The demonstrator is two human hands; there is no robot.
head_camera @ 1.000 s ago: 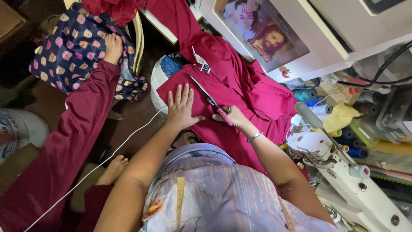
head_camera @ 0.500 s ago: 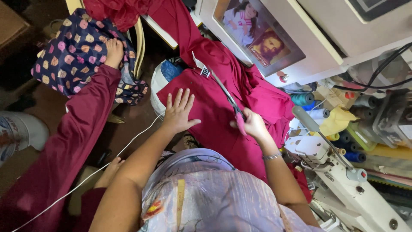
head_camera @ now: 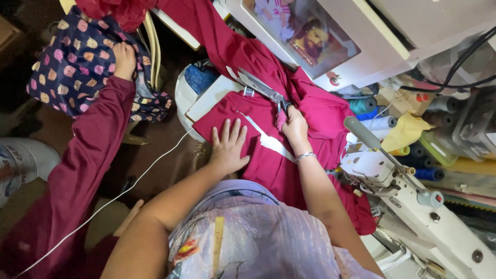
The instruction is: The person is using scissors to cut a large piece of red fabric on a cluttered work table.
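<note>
My left hand (head_camera: 228, 147) lies flat with fingers spread on a piece of maroon fabric (head_camera: 268, 155) spread in front of me. My right hand (head_camera: 295, 128) grips large metal scissors (head_camera: 263, 89) by the handles. The blades are open at the far edge of the cloth. A straight cut runs through the fabric, and white shows through the gap (head_camera: 266, 138) between my two hands.
Another person's maroon sleeve (head_camera: 77, 175) and hand (head_camera: 125, 58) reach to a dark patterned bag (head_camera: 72, 67) at left. A white sewing machine (head_camera: 413, 196) stands at right, beside several thread spools (head_camera: 382, 124). A framed picture (head_camera: 305, 31) leans at the back. A white cord (head_camera: 129, 186) crosses the floor.
My right hand has pushed the scissors forward along the fabric, away from me, lengthening the cut. My left hand has stayed pressed on the cloth.
</note>
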